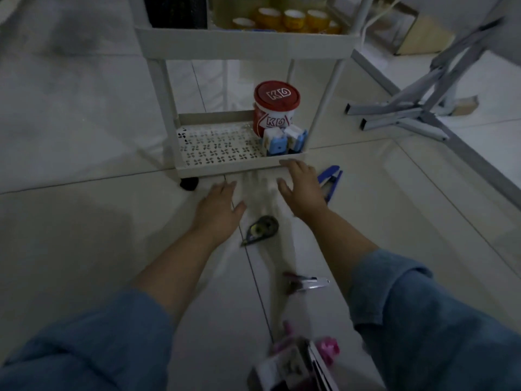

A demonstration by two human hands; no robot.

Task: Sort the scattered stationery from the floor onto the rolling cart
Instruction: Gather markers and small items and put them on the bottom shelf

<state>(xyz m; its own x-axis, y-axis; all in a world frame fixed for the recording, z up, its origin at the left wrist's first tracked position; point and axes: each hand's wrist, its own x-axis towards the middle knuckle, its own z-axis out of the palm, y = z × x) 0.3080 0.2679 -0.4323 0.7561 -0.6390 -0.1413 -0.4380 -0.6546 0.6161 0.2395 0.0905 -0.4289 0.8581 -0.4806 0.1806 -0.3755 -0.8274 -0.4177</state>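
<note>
Hovering before the cart's bottom shelf, the left grip and right grip lie open and empty (fingers straight), correction tape on the floor at their six o'clock, blue stapler at three.

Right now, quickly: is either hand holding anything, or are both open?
Left hand: open, fingers straight, holding nothing.
Right hand: open, holding nothing, fingertips near the rolling cart's bottom rim.

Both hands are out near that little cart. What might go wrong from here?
The cart has a wheel under it, so the right hand by its bottom shelf might push it away. The small blue-and-white boxes sit at that shelf's front corner and might get knocked off.
</note>
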